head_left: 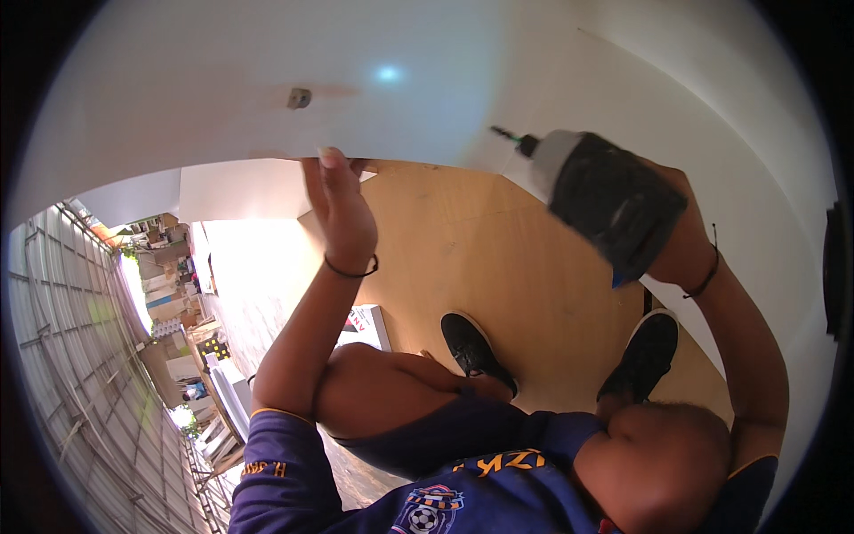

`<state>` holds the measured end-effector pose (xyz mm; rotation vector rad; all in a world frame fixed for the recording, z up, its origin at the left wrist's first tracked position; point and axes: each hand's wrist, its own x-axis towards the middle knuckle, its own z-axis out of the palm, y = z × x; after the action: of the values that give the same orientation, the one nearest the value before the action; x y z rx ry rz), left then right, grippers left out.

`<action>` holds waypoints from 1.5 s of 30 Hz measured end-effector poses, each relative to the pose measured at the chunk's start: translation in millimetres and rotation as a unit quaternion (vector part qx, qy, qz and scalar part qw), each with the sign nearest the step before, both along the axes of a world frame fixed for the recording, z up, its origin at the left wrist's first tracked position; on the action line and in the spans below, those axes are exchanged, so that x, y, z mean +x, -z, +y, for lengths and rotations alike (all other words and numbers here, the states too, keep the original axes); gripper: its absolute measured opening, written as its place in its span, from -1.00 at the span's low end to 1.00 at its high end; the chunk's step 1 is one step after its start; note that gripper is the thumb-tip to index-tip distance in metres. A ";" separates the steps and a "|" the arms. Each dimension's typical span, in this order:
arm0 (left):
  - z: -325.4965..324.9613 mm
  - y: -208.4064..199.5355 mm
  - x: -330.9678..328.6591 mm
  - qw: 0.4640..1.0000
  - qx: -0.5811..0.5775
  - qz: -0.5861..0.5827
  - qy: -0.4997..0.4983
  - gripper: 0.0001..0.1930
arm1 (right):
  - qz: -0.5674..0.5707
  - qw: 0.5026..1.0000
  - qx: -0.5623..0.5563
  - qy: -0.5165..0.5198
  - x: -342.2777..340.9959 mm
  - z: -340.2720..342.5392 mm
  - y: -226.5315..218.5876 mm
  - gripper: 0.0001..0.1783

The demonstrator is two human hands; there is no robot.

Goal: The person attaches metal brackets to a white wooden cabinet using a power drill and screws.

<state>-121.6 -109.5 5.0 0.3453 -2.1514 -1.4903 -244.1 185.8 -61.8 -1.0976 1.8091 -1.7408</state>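
Note:
My right hand (672, 227) is wrapped round a black and grey cordless drill (605, 196), tilted with its dark bit pointing up and left. The bit's tip is near the white panel (427, 116); I cannot tell whether it touches. At the panel's lower edge is my left hand (345, 214), its thumb against the near face and its other fingers mostly hidden behind. A small beige-grey block (299, 98) sits on the panel above that thumb. A bright bluish spot of light falls on the panel to the block's right.
Light wooden board (436, 240) lies below, with my dark shoes (467, 345) on it. A white printed box (366, 326) stands by my left knee. Another white panel (756, 214) curves along the right. Far left are a metal-framed roof (71, 311) and stacked materials.

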 end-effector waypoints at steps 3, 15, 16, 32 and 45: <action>1.8 52.9 18.5 0.995 -0.002 -0.099 -0.030 -0.58 | 0.114 0.987 0.079 0.077 -2.1 39.2 42.3 -0.61; 73.6 172.4 7.2 0.920 -0.154 -0.360 0.030 -0.56 | 0.172 0.924 0.184 0.288 -28.1 138.1 141.8 -0.76; 78.5 185.5 0.2 0.923 -0.157 -0.351 0.019 -0.57 | 0.139 0.928 0.161 0.305 -30.1 136.3 139.4 -0.75; 74.0 275.7 -46.8 0.894 -0.332 -0.296 -0.057 -0.51 | 0.038 0.938 0.185 0.292 -12.1 149.5 185.6 -0.44; 79.5 278.2 -54.1 0.885 -0.298 -0.333 -0.130 -0.55 | 0.053 0.930 0.140 0.336 -16.5 149.0 169.9 -0.73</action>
<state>-175.7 -30.0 -273.2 0.9749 -2.7996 -0.5259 -260.6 334.8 -231.7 -0.4802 2.6168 -1.6826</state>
